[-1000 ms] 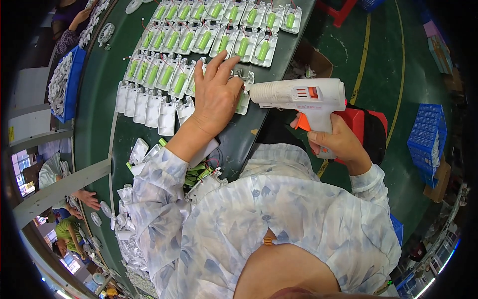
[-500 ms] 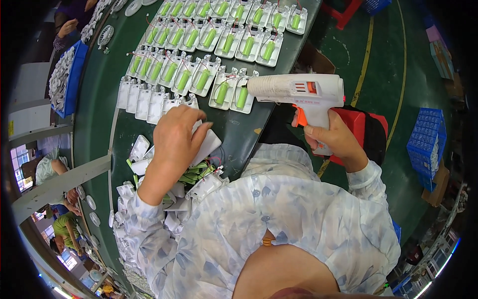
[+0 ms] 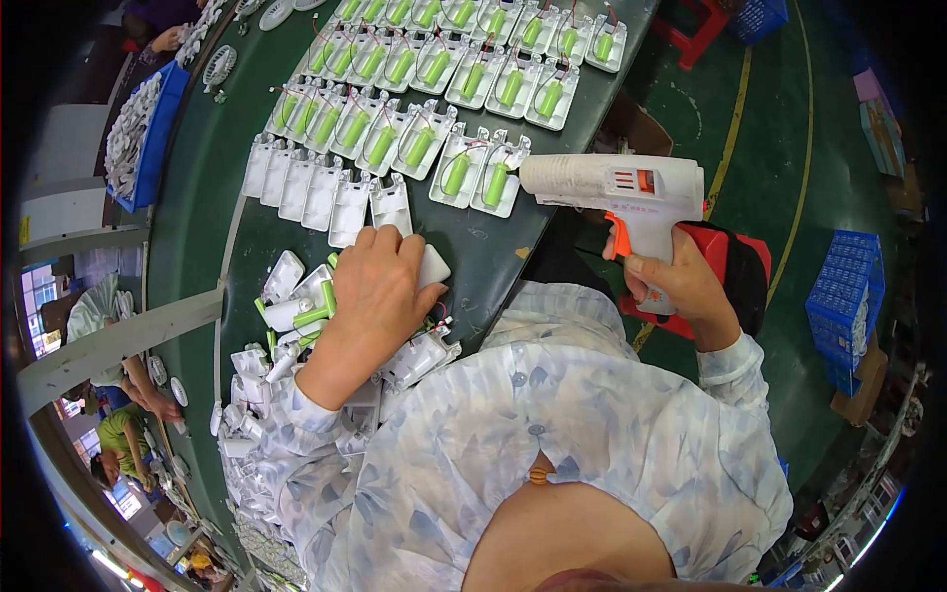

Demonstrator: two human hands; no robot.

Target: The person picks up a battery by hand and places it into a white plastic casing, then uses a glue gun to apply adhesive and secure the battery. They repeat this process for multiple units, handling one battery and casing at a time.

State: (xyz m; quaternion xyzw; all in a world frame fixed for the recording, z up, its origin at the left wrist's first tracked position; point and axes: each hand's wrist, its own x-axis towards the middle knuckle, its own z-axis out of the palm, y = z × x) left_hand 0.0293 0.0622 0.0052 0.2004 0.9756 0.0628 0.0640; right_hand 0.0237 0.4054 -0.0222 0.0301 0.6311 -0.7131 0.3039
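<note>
My right hand (image 3: 681, 286) is wrapped round the grip of a white glue gun (image 3: 617, 187) with an orange trigger. Its nozzle points left, at the nearest white casing holding a green battery cell (image 3: 495, 185). My left hand (image 3: 375, 301) is over a heap of loose white casings and green cells (image 3: 314, 311), fingers bent down and thumb held apart. The fingertips are hidden. A white casing (image 3: 434, 264) shows between forefinger and thumb; whether they touch it I cannot tell. Just beyond the fingers lies an empty white casing (image 3: 392, 205).
Rows of casings with green cells and thin wires (image 3: 414, 69) cover the far table (image 3: 473, 237). Empty casings (image 3: 321, 197) line the left. Beyond stands a blue bin of white parts (image 3: 148, 138). At right are a red stool (image 3: 715, 266) and blue crates (image 3: 843, 306).
My left hand has drawn back from the empty casing in the front row, toward the heap, uncovering that casing. My right hand still holds the glue gun; the whole view has shifted slightly.
</note>
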